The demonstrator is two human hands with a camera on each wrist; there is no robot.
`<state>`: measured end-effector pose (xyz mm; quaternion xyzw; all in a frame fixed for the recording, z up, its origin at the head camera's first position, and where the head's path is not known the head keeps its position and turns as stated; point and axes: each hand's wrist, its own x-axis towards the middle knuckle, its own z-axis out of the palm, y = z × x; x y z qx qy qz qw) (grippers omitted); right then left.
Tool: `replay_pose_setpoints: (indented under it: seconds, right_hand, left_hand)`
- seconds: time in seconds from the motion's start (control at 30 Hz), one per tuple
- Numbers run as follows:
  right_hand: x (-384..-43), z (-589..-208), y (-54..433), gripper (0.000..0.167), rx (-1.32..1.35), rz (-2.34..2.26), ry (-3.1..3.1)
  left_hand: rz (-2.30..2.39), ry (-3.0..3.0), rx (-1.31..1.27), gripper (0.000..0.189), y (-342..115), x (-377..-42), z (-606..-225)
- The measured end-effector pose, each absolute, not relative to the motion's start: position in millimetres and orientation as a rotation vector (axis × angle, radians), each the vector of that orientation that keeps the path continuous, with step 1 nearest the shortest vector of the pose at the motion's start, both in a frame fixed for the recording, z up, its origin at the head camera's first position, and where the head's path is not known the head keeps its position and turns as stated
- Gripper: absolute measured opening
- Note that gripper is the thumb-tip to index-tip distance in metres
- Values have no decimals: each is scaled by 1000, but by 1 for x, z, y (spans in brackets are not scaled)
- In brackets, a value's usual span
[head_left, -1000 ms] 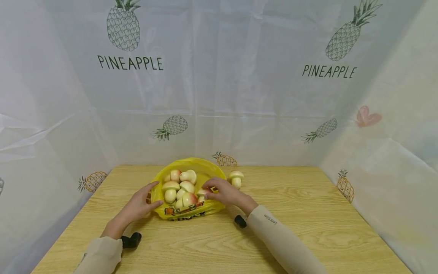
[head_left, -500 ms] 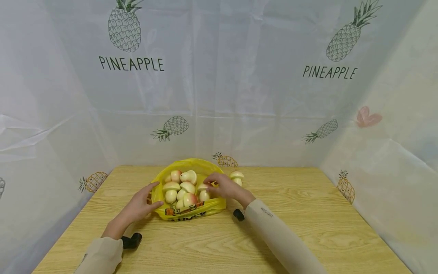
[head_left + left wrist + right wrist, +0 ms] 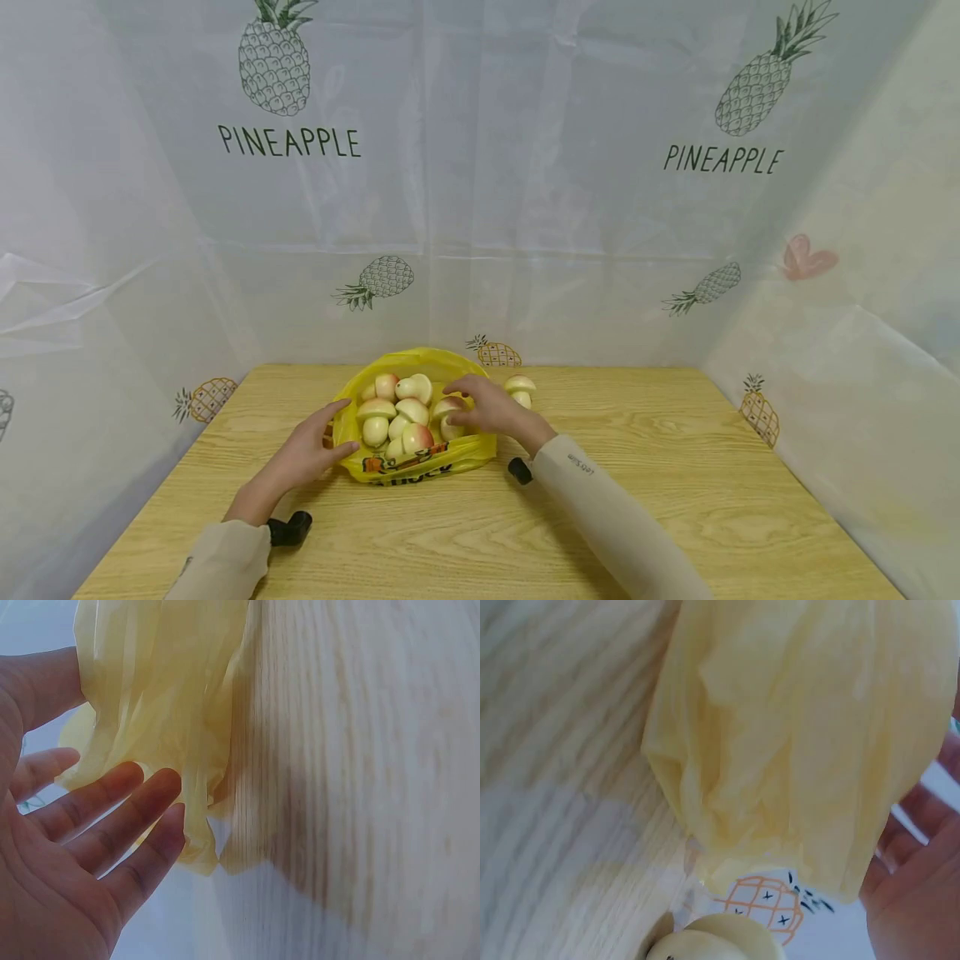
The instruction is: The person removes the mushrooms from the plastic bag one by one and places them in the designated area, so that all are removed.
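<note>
A yellow plastic bag (image 3: 420,360) stands with its mouth spread on the table, with several toy mushrooms (image 3: 411,410) inside. Along its left side my left hand (image 3: 303,446) touches the bag, fingers extended; the left wrist view shows these fingers (image 3: 142,825) loosely spread against the plastic. Over the right rim reaches my right hand (image 3: 495,408), thumb and forefinger apart beside a pale mushroom (image 3: 448,407) at the bag's right end. Part of that mushroom is hidden by the hand. In the right wrist view the bag's wall (image 3: 802,735) covers most of the fingers.
One more mushroom (image 3: 521,388) stands on the wooden table (image 3: 637,483) just right of the bag, partly behind the right hand. A white pineapple-print sheet (image 3: 510,167) encloses the back and sides. Black wrist mounts (image 3: 291,528) hang at both wrists.
The mushroom at the bag's right end went from between my right fingers to upright, then leaned. My right hand shifted slightly back and its fingers spread. The left hand stayed put.
</note>
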<state>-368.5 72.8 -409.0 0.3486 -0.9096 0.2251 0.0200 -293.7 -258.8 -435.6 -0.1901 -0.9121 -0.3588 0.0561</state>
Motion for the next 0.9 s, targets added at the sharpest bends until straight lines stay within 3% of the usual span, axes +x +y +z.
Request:
replay_pose_setpoints:
  seconds: [0.27, 0.6, 0.9]
  right_hand:
    - [-359, -410, 67, 67, 989, 667, -2896]
    - [-365, -411, 67, 52, 1026, 608, -2891]
    - [-366, -416, 68, 62, 1018, 650, -2924]
  left_hand:
    - [-1087, -2772, -570, 75, -259, -293, -435]
    - [-1072, -2791, -554, 73, -257, -292, -432]
    - [-1088, -2788, -554, 74, -258, -294, -436]
